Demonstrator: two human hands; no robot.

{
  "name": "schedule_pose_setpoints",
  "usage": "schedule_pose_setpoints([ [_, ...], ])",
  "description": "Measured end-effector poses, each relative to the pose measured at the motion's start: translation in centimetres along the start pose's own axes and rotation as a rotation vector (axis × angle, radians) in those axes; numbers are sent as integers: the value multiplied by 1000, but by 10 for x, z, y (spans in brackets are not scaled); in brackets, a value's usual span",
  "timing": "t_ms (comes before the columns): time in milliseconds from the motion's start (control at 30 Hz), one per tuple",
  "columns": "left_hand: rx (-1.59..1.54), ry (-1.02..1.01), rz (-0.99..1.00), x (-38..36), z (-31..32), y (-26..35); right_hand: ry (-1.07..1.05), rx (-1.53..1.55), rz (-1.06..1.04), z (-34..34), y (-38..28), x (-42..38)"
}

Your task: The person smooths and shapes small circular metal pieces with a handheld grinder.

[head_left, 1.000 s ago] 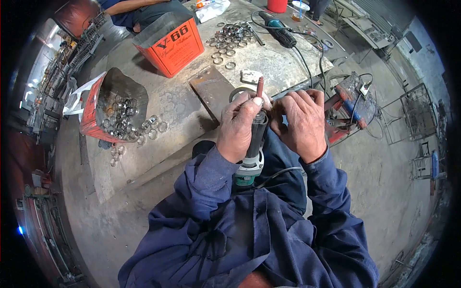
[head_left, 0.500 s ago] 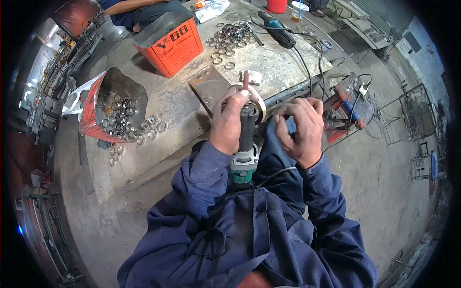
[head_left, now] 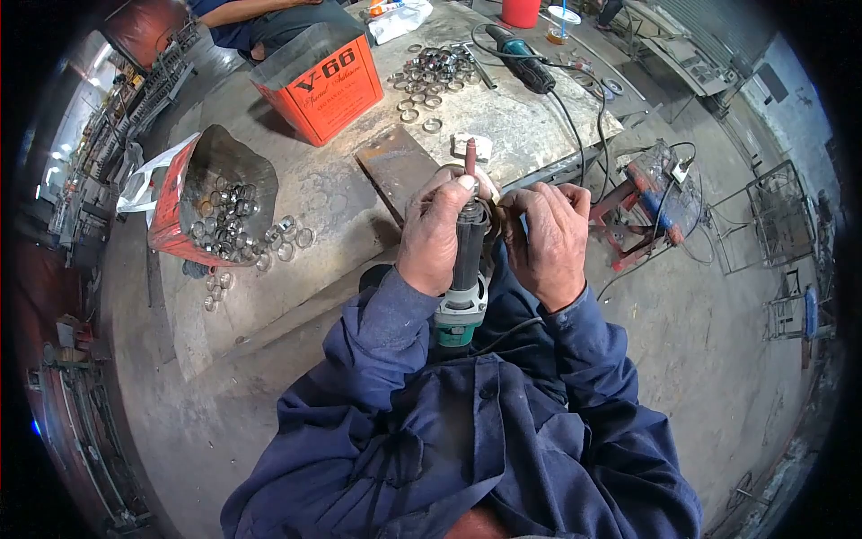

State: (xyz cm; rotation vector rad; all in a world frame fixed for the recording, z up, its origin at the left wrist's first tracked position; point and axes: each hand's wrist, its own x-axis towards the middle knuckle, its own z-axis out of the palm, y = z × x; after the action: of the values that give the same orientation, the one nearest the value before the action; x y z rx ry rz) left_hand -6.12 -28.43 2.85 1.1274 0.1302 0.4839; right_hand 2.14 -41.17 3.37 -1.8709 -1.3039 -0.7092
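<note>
A die grinder (head_left: 464, 260), black-bodied with a green end, stands upright between my knees. From its top projects a reddish-brown rod (head_left: 470, 154). My left hand (head_left: 433, 229) is closed around the grinder's upper end, thumb pressed at the rod's base; its other fingers are mostly hidden. Just behind the rod is a cream-coloured roll (head_left: 488, 187) that looks like tape, partly covered by both hands. My right hand (head_left: 548, 238) has curled fingers pinching at the roll's right edge; exactly what lies between the fingertips is hidden.
Metal rings (head_left: 437, 72) lie heaped on the worktable (head_left: 301, 202). An orange tin (head_left: 337, 94) stands behind an opened tin (head_left: 171, 216) of rings. A second grinder (head_left: 521, 58) lies at the back, its cord crossing the table. A person (head_left: 269, 22) sits beyond.
My right hand has moved left and come up to the cream roll beside my left hand. The left hand and grinder have shifted slightly right.
</note>
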Motion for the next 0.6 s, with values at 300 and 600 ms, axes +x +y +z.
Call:
schedule_pose_setpoints([
  [300, -135, 23, -77, 2, -16, 2, 107, 277, 263, 6, -6, -19],
  [600, -219, 0, -83, 6, -17, -5, -61, 1022, 629, 14, -8, -25],
])
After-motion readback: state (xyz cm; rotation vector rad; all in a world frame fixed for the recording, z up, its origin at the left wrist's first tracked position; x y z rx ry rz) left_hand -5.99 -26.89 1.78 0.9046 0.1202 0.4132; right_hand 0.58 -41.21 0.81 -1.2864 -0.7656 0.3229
